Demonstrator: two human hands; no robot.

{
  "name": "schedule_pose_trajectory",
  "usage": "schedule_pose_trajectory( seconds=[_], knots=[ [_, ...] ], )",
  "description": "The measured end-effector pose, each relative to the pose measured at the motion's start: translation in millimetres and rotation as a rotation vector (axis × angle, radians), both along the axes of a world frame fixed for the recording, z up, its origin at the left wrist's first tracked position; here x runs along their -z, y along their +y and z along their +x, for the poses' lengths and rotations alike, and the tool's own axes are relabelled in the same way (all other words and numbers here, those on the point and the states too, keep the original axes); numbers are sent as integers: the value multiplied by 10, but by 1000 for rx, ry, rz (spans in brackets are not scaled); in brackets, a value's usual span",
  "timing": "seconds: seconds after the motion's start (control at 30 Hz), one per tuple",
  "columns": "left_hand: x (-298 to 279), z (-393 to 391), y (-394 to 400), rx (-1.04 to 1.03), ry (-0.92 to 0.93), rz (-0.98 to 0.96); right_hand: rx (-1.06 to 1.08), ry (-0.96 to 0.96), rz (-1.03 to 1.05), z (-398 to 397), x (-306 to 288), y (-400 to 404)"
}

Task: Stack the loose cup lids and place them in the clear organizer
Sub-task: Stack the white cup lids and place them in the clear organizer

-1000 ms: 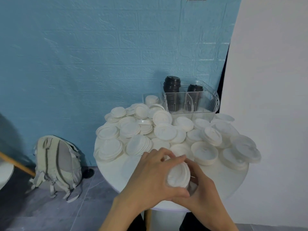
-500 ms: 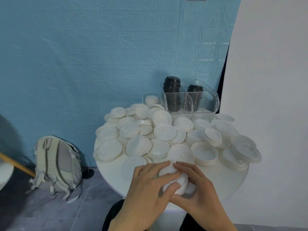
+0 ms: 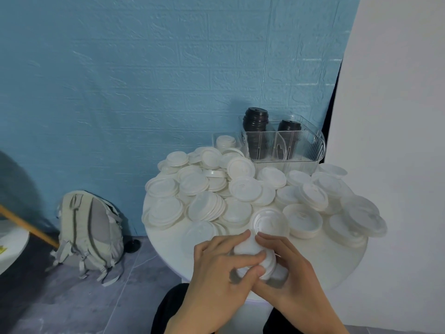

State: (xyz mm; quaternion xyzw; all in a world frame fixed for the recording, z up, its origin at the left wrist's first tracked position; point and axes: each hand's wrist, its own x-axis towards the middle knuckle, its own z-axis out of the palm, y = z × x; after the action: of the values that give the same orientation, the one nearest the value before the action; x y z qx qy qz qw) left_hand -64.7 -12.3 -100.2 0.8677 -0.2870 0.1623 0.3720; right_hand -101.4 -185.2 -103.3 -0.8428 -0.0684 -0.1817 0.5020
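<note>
Several loose white cup lids (image 3: 245, 189) cover the far half of a round white table (image 3: 325, 266). At the table's near edge, my left hand (image 3: 216, 273) and my right hand (image 3: 291, 271) together grip a small stack of white lids (image 3: 255, 261), fingers curled round it from both sides. A single lid (image 3: 269, 220) lies just beyond my fingertips. The clear organizer (image 3: 301, 150) stands at the back right of the table with two stacks of black lids (image 3: 255, 119) in it.
A smaller clear container (image 3: 225, 141) with white lids stands left of the organizer. A grey backpack (image 3: 89, 232) leans against the blue wall on the floor at left. A white wall rises close on the right. Another white table edge (image 3: 12, 247) shows far left.
Both hands with the lid stack have drawn back toward me and lowered to the table's near edge. My left fingers shifted over the stack's top. The pile behind is more exposed.
</note>
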Motion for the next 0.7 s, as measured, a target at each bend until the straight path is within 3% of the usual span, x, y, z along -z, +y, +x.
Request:
schedule_pose_trajectory(
  seconds=[0.2,0.33,0.53,0.7],
  knots=[
    [4,-36,31,-83,-39,-68,-13,-6,31,10,21,-12],
    [9,48,267,-332,2,-199,-26,4,48,22,33,-34],
    [7,174,415,-498,224,-61,-20,19,40,22,17,-28],
    [17,194,395,-493,227,-55,-22,36,40,8,9,-32]
  ],
)
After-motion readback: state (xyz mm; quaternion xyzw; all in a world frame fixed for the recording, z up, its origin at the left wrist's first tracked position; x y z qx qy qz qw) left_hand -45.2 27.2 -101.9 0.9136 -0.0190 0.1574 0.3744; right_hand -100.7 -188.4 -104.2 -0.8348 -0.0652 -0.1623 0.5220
